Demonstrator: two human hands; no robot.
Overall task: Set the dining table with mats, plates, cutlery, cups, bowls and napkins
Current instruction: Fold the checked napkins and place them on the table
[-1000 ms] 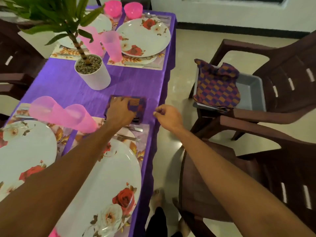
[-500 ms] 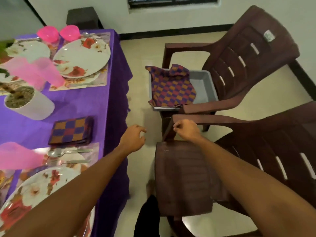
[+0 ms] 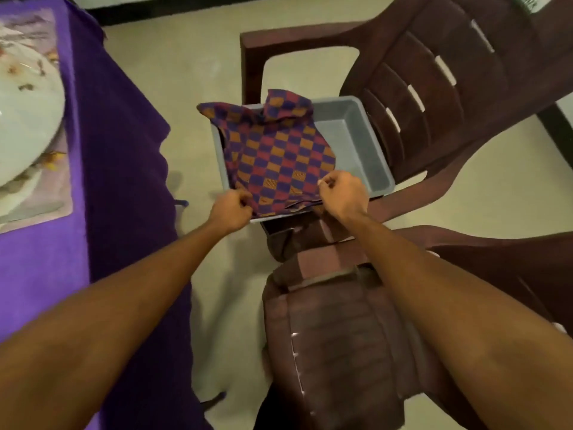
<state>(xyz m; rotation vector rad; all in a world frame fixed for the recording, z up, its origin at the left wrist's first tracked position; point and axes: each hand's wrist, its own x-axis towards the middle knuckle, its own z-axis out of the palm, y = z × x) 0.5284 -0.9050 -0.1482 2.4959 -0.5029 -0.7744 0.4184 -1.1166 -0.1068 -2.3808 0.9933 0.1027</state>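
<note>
Along left edge of frame: purple tablecloth (image 3: 124, 169), blurred floral plate (image 3: 24, 125) on mat. Centre: checked napkin (image 3: 276, 156) draped in grey tray (image 3: 356, 144) on brown chair (image 3: 449, 88), near corners pinched by left hand (image 3: 231, 209) and right hand (image 3: 344, 193). Second chair (image 3: 341, 336) lower right, beige floor (image 3: 186, 72) between.

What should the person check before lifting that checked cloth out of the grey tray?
1. Left hand grip on the checked napkin, near edge: ok.
2. Right hand grip on the same edge: ok.
3. Far corner hangs over the grey tray rim, may drag: not ok.
4. Anything under the napkin: cannot tell.
5. Tray sits on the brown chair seat: ok.
</note>
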